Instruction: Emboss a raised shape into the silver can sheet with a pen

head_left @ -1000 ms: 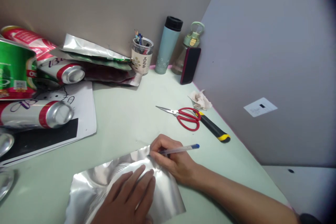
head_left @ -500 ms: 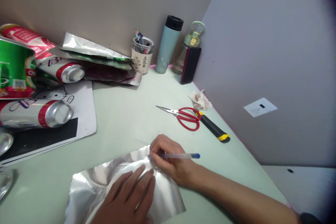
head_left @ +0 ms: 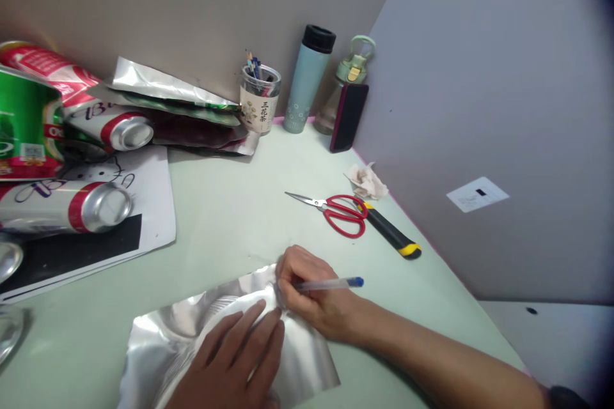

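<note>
A thin silvery metal sheet (head_left: 307,358) lies on the table at the bottom of the view, with ridged curved lines pressed into its left part. My left hand (head_left: 240,351) rests flat on it, fingers slightly spread. Closed round a clear pen with a blue end (head_left: 330,284) is my right hand (head_left: 311,294), set at the sheet's upper right edge. The pen's tip is hidden behind my fingers. Beyond that hand lie red-handled scissors (head_left: 343,215), blades pointing left, next to a black and yellow utility knife (head_left: 391,230).
Several drink cans (head_left: 108,204) and printed paper sheets (head_left: 160,204) crowd the left. Behind are cut metal sheets (head_left: 177,92), a pen jar (head_left: 260,105), a blue tumbler (head_left: 309,80), a green-lidded bottle (head_left: 352,70), a phone (head_left: 350,118) and crumpled tissue (head_left: 367,181).
My right hand has shifted very slightly to the right with the pen. My left hand stays in place on the metal sheet.
</note>
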`<state>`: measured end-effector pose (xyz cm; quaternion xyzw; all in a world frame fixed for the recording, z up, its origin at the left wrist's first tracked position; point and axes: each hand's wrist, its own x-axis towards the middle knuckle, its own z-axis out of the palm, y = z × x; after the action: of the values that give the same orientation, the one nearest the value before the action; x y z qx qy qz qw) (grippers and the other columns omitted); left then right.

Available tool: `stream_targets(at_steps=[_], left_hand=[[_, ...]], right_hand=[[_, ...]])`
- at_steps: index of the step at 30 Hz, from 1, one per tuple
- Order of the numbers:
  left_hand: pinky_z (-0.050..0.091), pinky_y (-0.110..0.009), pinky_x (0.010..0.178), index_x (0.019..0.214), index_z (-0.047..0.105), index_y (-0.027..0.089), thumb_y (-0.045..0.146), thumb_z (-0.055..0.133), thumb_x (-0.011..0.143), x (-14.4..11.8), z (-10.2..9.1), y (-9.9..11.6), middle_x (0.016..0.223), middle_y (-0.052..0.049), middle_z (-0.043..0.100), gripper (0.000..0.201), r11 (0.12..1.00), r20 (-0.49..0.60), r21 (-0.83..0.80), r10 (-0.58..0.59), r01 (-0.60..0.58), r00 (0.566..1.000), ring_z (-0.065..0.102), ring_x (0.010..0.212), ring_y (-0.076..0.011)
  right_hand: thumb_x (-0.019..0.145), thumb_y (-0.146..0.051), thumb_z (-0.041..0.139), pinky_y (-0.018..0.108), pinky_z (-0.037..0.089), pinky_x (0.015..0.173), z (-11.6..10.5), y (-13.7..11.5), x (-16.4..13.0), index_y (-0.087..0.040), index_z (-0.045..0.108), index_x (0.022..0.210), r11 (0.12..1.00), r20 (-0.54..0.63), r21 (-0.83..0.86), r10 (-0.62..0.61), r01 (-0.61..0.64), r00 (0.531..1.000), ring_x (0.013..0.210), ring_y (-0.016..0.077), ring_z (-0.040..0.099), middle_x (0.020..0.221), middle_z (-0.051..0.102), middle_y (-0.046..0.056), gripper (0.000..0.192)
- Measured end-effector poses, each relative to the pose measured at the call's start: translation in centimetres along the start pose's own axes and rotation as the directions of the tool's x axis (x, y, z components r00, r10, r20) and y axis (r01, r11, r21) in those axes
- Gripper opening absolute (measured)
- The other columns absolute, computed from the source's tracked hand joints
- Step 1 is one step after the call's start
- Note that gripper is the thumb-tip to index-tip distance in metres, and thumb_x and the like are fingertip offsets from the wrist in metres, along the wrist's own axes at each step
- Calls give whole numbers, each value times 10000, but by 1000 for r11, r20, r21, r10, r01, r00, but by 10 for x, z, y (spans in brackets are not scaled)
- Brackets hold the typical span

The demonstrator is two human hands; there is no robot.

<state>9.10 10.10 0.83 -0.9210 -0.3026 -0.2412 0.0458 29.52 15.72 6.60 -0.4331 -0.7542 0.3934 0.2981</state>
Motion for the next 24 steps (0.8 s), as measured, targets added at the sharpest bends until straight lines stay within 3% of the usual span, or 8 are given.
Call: stream_targets(at_steps=[7,10,13,15,19,24], left_hand=[[370,-375,958,1118,678,219,459,443,1003,4,-6,-3,1160,-15,737,355,999,-4,39,26,-26,1000,549,1164,-225],[408,-375,926,1127,693,216,348,506,930,9,-10,-6,1170,-10,740,302,990,16,94,108,-109,994,577,1140,-232],[413,-364,926,1121,697,230,390,511,935,10,-10,-6,1156,10,747,308,994,-2,89,67,-67,998,575,1141,-219],[407,-360,930,1119,695,229,429,512,949,9,-9,-6,1153,12,748,320,996,-9,78,42,-41,999,560,1153,-213],[405,-372,929,1144,697,214,334,525,919,7,-8,-6,1171,-11,734,308,992,0,92,89,-89,996,548,1164,-233],[365,-372,965,1110,699,225,495,452,998,5,-2,-4,1153,-6,733,382,998,-6,53,27,-26,1000,530,1166,-226]], right_hand=[[916,-155,486,297,393,643,2,2,-1,-216,405,734,1000,-10,12,7,-6,1000,712,161,459,763,506,18,209],[918,-196,526,292,388,632,1,6,-1,-206,457,751,977,-24,188,104,-97,994,702,157,467,771,523,17,181],[927,-257,561,289,390,635,-1,10,0,-190,517,782,887,-55,415,246,-202,968,707,154,480,777,536,14,165],[919,-272,584,291,393,648,-1,11,1,-183,538,785,857,-85,467,287,-216,954,722,156,488,780,540,15,168],[911,-234,580,291,386,632,2,12,0,-182,545,782,911,-82,368,232,-187,969,700,154,490,785,553,19,144],[898,-177,567,283,387,625,7,12,-1,-190,535,756,977,-107,186,123,-101,987,690,149,502,775,562,18,146]])
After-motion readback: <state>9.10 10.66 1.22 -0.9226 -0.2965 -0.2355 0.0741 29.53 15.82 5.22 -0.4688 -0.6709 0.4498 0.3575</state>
